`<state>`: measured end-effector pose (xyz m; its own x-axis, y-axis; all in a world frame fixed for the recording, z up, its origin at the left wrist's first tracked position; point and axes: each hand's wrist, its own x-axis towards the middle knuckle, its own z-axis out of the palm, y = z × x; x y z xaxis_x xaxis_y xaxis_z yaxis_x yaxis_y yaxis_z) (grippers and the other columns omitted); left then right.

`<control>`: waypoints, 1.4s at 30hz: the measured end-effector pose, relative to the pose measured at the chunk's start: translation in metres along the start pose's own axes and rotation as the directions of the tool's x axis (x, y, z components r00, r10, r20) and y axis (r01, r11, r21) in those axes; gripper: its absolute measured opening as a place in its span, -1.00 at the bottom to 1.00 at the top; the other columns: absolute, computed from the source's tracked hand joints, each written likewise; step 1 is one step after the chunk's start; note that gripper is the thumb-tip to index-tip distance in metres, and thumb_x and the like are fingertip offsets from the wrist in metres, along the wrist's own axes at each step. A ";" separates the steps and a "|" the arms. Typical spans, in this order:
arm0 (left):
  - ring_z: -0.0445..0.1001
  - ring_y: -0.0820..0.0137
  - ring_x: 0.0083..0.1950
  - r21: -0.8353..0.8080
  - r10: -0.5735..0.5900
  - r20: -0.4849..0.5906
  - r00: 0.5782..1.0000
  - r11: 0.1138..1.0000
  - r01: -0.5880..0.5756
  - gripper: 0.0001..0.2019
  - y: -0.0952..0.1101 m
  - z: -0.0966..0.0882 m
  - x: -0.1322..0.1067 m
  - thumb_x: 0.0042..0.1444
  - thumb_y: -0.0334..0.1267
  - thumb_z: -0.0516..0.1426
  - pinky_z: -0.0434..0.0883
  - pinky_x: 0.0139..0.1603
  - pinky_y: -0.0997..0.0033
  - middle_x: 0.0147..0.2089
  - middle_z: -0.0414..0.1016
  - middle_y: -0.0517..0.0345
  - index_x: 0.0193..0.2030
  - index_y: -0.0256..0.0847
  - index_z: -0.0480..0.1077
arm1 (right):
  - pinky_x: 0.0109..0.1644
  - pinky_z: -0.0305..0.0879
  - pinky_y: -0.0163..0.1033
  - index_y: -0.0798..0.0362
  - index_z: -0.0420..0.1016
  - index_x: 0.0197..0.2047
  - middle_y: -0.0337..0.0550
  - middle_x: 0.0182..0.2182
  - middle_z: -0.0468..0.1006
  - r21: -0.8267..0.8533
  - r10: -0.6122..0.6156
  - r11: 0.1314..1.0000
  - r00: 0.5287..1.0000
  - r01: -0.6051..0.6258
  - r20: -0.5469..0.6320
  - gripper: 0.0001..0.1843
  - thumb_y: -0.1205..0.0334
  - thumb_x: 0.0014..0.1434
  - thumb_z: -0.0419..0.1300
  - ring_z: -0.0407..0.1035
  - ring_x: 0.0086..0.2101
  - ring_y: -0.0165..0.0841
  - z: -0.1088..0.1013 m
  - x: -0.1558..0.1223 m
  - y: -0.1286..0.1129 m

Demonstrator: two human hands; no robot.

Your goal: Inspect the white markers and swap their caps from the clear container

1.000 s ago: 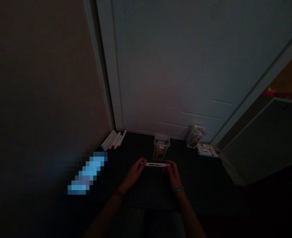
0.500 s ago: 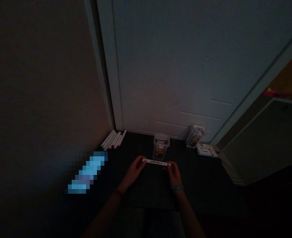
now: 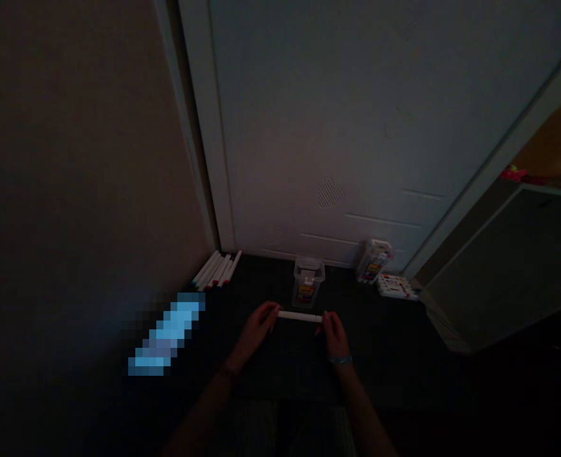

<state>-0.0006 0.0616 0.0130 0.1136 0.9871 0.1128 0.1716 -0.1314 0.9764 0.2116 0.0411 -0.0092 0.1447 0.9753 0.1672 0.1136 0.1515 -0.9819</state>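
Observation:
A white marker [image 3: 300, 316] lies level between my two hands, above the dark table. My left hand [image 3: 263, 317] pinches its left end, and my right hand [image 3: 332, 327] grips the right end, where a thin dark ring shows. Just behind the marker stands a clear plastic box [image 3: 308, 279], open at the top, with a coloured label on its front. To the left, several white markers [image 3: 217, 269] with coloured ends lie side by side.
A clear case [image 3: 374, 261] of markers leans near the panel at the back right. Beside it lies a flat pack of markers [image 3: 397, 287]. A bright pixelated patch [image 3: 169, 333] lies at the left. The white panel [image 3: 280, 127] rises behind the dark table [image 3: 380, 355].
The marker has been rolled between my fingers: its dark printing no longer faces me, and a plain white side shows. My hands have hardly shifted.

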 end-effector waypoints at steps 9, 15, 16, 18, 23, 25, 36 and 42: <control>0.23 0.50 -0.54 0.037 -0.024 -0.045 0.999 0.999 0.026 -0.57 -0.004 0.001 0.001 0.07 0.13 -0.04 0.19 -0.50 0.53 -0.59 0.22 0.28 -0.52 -0.22 0.25 | -0.34 0.24 -0.31 0.03 0.37 -0.18 -0.22 -0.46 0.42 0.082 0.025 0.996 0.999 -0.027 0.027 -0.64 -0.07 0.12 0.06 0.32 -0.41 -0.36 0.000 0.000 -0.002; 0.28 0.45 -0.50 0.012 -0.028 -0.062 0.998 1.000 0.028 -0.60 -0.003 0.000 0.003 0.10 0.10 -0.06 0.21 -0.46 0.51 -0.56 0.29 0.25 -0.35 -0.22 0.34 | -0.33 0.24 -0.30 0.04 0.38 -0.24 -0.21 -0.45 0.43 0.054 0.021 0.998 0.999 -0.023 0.036 -0.67 -0.05 0.10 0.09 0.32 -0.40 -0.35 0.001 0.000 0.002; 0.29 0.44 -0.48 0.011 -0.026 -0.057 0.998 1.000 0.027 -0.60 -0.002 0.000 0.003 0.09 0.09 -0.06 0.23 -0.44 0.50 -0.53 0.32 0.23 -0.29 -0.23 0.35 | -0.34 0.24 -0.30 0.04 0.38 -0.25 -0.21 -0.46 0.42 0.044 0.020 0.999 1.000 -0.021 0.024 -0.67 -0.06 0.09 0.09 0.32 -0.41 -0.35 0.001 0.000 0.004; 0.31 0.42 -0.44 0.019 -0.017 -0.045 0.999 1.000 0.018 -0.59 0.000 0.000 0.003 0.08 0.09 -0.04 0.24 -0.42 0.49 -0.50 0.35 0.21 -0.21 -0.23 0.35 | -0.35 0.25 -0.30 0.05 0.37 -0.27 -0.21 -0.48 0.42 0.035 0.018 0.999 1.000 -0.018 0.000 -0.66 -0.07 0.08 0.09 0.32 -0.42 -0.35 0.001 0.001 0.005; 0.31 0.43 -0.45 0.042 0.019 -0.039 0.999 0.999 -0.017 -0.61 -0.002 0.001 0.002 0.09 0.06 -0.04 0.24 -0.41 0.49 -0.49 0.36 0.20 -0.24 -0.23 0.36 | -0.37 0.24 -0.31 0.04 0.36 -0.27 -0.22 -0.47 0.41 0.043 0.006 0.999 1.000 -0.006 -0.003 -0.65 -0.08 0.08 0.09 0.31 -0.42 -0.36 0.001 0.001 0.004; 0.30 0.44 -0.46 0.041 0.023 -0.035 0.999 0.999 -0.022 -0.63 -0.004 0.001 0.002 0.10 0.05 -0.04 0.24 -0.42 0.50 -0.50 0.35 0.22 -0.26 -0.22 0.36 | -0.38 0.23 -0.31 0.04 0.35 -0.27 -0.23 -0.47 0.41 0.045 0.009 0.999 1.000 -0.009 0.002 -0.67 -0.06 0.09 0.09 0.30 -0.43 -0.37 0.001 0.001 0.003; 0.38 0.39 -0.33 0.002 0.026 -0.001 1.000 1.000 -0.026 -0.65 0.002 0.001 0.000 0.08 0.00 0.01 0.28 -0.30 0.47 -0.40 0.42 0.17 -0.15 -0.22 0.35 | -0.32 0.26 -0.29 0.03 0.37 -0.15 -0.21 -0.43 0.45 0.109 0.031 0.994 0.999 -0.029 -0.014 -0.65 -0.02 0.09 0.11 0.34 -0.39 -0.35 0.000 0.002 0.002; 0.33 0.42 -0.43 0.027 0.000 -0.023 1.000 1.000 0.000 -0.65 0.000 0.000 0.000 0.08 0.03 -0.01 0.25 -0.37 0.49 -0.49 0.37 0.21 -0.24 -0.23 0.36 | -0.30 0.27 -0.29 0.04 0.39 -0.15 -0.19 -0.41 0.44 0.132 0.062 0.989 0.998 -0.060 -0.014 -0.64 -0.02 0.07 0.13 0.34 -0.38 -0.35 -0.001 0.003 0.002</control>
<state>-0.0001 0.0617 0.0125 0.0916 0.9889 0.1172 0.1983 -0.1334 0.9710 0.2135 0.0438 -0.0105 0.1655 0.9804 0.1072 -0.0261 0.1130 -0.9933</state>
